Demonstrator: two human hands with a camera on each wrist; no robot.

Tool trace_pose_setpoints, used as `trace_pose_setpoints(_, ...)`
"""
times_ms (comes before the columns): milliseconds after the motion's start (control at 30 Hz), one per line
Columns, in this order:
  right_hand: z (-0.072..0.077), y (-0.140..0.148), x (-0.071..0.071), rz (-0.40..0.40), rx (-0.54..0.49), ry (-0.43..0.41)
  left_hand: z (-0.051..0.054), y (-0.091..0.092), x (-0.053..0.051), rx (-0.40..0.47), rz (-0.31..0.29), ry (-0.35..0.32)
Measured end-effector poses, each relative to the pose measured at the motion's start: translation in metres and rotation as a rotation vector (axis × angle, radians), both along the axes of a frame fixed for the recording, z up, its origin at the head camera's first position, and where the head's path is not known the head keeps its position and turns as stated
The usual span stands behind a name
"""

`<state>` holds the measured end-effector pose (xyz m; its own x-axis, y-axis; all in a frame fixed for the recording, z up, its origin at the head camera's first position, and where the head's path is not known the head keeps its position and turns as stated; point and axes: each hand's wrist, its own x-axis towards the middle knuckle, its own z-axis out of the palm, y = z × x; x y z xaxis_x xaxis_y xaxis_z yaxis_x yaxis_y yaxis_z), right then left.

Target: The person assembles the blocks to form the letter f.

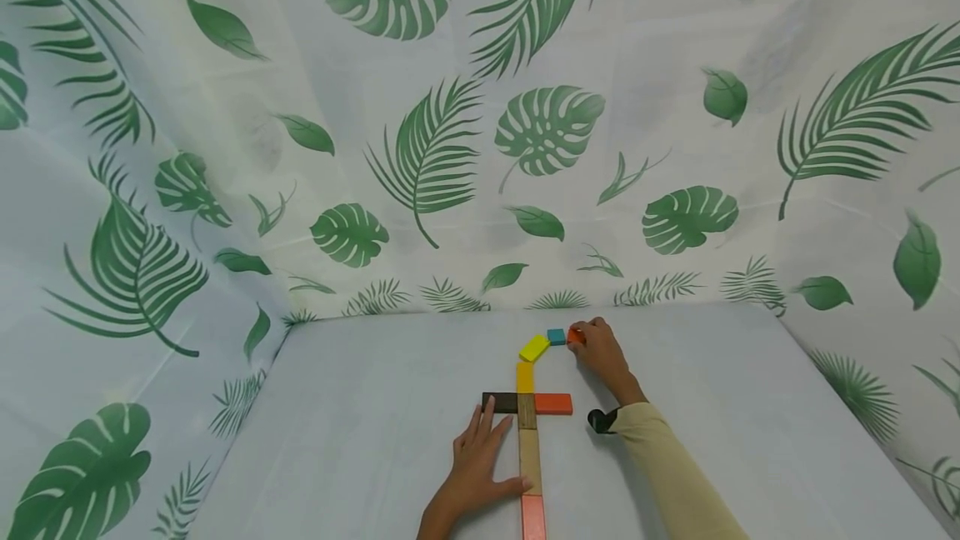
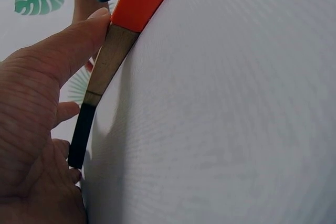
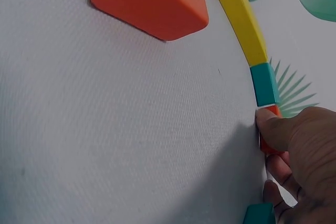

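A cross-like line of flat blocks lies on the white surface, its far end curving right. My left hand point(image 1: 474, 461) is spread over its left side, fingertips at the dark block point(image 1: 510, 402) and thumb at the tan block point(image 1: 529, 457). My right hand point(image 1: 606, 352) pinches a small red-orange block point(image 1: 575, 335) beside the teal block point(image 1: 556, 337). In the right wrist view its thumb and fingers are around the red-orange block point(image 3: 271, 142). Another teal piece point(image 3: 259, 214) shows by the lower fingers; I cannot tell whether they hold it.
The line also has a bright yellow block point(image 1: 535, 348), an amber block point(image 1: 525, 377), a brown block point(image 1: 527, 411), an orange-red block point(image 1: 553, 404) to the right and a pink block point(image 1: 533, 517) near me. A leaf-printed sheet point(image 1: 450, 273) rises behind the white surface point(image 1: 360, 407).
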<state>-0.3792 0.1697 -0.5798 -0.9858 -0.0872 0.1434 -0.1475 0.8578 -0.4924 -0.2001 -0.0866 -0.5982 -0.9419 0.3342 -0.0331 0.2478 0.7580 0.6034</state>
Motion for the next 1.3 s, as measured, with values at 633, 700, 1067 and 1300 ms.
trace_pose_setpoints(633,0.001,0.001,0.002,0.024,0.0,0.032,0.002,0.002,-0.001,-0.015,-0.001,0.005)
trace_pose_setpoints(700,0.001,0.001,0.002,0.025,-0.003,0.033,0.003,0.002,-0.001,-0.016,-0.003,0.006)
trace_pose_setpoints(1067,0.0,0.01,0.005,0.003,0.023,0.033,-0.002,0.002,0.0,-0.019,-0.005,-0.009)
trace_pose_setpoints(1300,0.015,0.044,0.021,0.012,0.057,0.011,0.0,-0.001,0.0,0.01,-0.016,0.023)
